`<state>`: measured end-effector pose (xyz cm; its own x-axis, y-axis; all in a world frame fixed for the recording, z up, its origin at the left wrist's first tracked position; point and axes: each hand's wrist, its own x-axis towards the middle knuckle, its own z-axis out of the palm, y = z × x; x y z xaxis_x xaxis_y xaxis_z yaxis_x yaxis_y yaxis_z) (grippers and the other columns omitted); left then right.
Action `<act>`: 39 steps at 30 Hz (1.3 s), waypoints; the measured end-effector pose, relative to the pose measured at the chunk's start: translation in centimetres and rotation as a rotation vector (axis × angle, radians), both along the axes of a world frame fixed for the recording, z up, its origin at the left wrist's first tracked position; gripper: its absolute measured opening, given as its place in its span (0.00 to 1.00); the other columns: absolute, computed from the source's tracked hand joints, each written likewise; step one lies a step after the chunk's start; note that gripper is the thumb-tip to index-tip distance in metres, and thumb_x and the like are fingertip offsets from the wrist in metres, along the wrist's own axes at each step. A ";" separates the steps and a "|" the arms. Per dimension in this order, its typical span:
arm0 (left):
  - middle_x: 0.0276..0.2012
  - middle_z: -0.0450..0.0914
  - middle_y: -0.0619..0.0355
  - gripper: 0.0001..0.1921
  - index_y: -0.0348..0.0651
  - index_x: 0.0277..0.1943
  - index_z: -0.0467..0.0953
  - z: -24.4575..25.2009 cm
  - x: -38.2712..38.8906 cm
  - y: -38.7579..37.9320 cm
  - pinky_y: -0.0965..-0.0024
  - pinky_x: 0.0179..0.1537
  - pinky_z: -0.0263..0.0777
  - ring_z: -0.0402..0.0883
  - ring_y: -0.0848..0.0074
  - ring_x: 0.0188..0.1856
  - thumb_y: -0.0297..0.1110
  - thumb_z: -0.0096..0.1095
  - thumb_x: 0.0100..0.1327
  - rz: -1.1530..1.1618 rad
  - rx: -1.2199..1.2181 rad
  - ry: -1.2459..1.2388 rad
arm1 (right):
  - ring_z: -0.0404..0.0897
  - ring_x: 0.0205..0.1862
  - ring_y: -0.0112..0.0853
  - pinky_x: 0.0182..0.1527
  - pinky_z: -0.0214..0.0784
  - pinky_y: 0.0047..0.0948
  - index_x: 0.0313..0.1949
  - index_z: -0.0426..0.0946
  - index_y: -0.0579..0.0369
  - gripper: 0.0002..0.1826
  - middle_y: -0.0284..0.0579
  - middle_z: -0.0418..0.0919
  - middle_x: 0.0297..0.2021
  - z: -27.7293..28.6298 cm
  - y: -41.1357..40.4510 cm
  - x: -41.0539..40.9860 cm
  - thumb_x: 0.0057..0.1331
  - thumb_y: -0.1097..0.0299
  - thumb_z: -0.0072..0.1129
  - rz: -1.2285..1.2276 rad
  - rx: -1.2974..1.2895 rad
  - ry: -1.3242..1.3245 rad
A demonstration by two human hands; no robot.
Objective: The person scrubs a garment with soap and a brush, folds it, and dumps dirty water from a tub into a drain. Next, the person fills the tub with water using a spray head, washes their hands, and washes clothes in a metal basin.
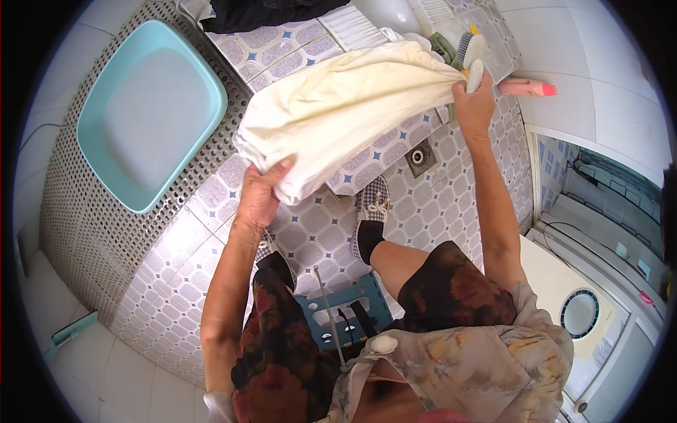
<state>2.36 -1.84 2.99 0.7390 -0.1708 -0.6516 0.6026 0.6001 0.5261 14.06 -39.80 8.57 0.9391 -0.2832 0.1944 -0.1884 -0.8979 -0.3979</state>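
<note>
A pale cream cloth [344, 106], perhaps a garment, is stretched between my two hands over a tiled ledge. My left hand [263, 193] grips its near left end, with the thumb on top. At the upper right, my right hand [475, 103] holds the gathered other end. A white-handled scrub brush [469, 50] with grey bristles is at that hand; whether the fingers hold it or it lies behind them, I cannot tell for certain. A light blue basin [153, 116] holding cloudy liquid stands left of the cloth.
The basin rests on a perforated mat [69, 174]. Dark cloth [264, 13] lies at the top, near a white washboard [353, 26]. A green cloth [443, 48] and a pink bottle [529, 88] are at the right. A floor drain [419, 156] lies below the ledge. A blue stool [344, 312] is beneath me.
</note>
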 end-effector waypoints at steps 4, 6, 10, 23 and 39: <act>0.49 0.82 0.51 0.23 0.30 0.56 0.71 -0.7 -0.8 -2.2 0.70 0.49 0.77 0.83 0.72 0.46 0.27 0.70 0.60 -0.143 -0.020 0.013 | 0.77 0.53 0.50 0.48 0.72 0.43 0.65 0.63 0.54 0.32 0.59 0.75 0.54 -1.7 -2.5 -0.8 0.62 0.64 0.59 0.189 -0.213 -0.028; 0.47 0.83 0.53 0.19 0.31 0.53 0.73 -1.1 -1.4 -2.3 0.72 0.46 0.77 0.83 0.75 0.42 0.27 0.69 0.61 -0.188 0.044 0.016 | 0.76 0.54 0.49 0.49 0.71 0.42 0.66 0.63 0.50 0.31 0.59 0.75 0.53 -1.4 0.1 -2.3 0.64 0.63 0.58 0.201 -0.192 0.013; 0.45 0.83 0.53 0.17 0.31 0.51 0.75 -2.0 -2.1 -2.4 0.73 0.45 0.77 0.83 0.75 0.42 0.28 0.69 0.61 -0.199 0.135 0.113 | 0.79 0.44 0.50 0.46 0.73 0.43 0.68 0.62 0.34 0.30 0.55 0.76 0.42 -0.3 10.1 -6.9 0.68 0.55 0.56 0.507 0.019 0.318; 0.46 0.83 0.51 0.18 0.28 0.51 0.76 -2.3 -2.4 -0.6 0.73 0.47 0.75 0.82 0.76 0.43 0.33 0.67 0.64 -0.313 0.301 0.023 | 0.81 0.44 0.49 0.46 0.72 0.45 0.68 0.58 0.20 0.33 0.54 0.79 0.39 -4.3 3.2 -4.0 0.66 0.61 0.56 0.274 -0.220 0.545; 0.46 0.82 0.49 0.23 0.27 0.53 0.74 -2.3 -0.2 -2.5 0.70 0.50 0.76 0.82 0.72 0.44 0.34 0.72 0.61 -0.006 0.041 0.100 | 0.79 0.40 0.49 0.46 0.73 0.43 0.70 0.58 0.26 0.32 0.54 0.75 0.45 -3.8 8.9 -5.1 0.68 0.57 0.55 0.323 -0.068 0.567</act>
<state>2.12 -4.36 0.64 0.6690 -0.1469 -0.7286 0.6567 0.5759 0.4869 8.93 -30.85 4.77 0.9369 0.0258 -0.3486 -0.0689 -0.9641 -0.2565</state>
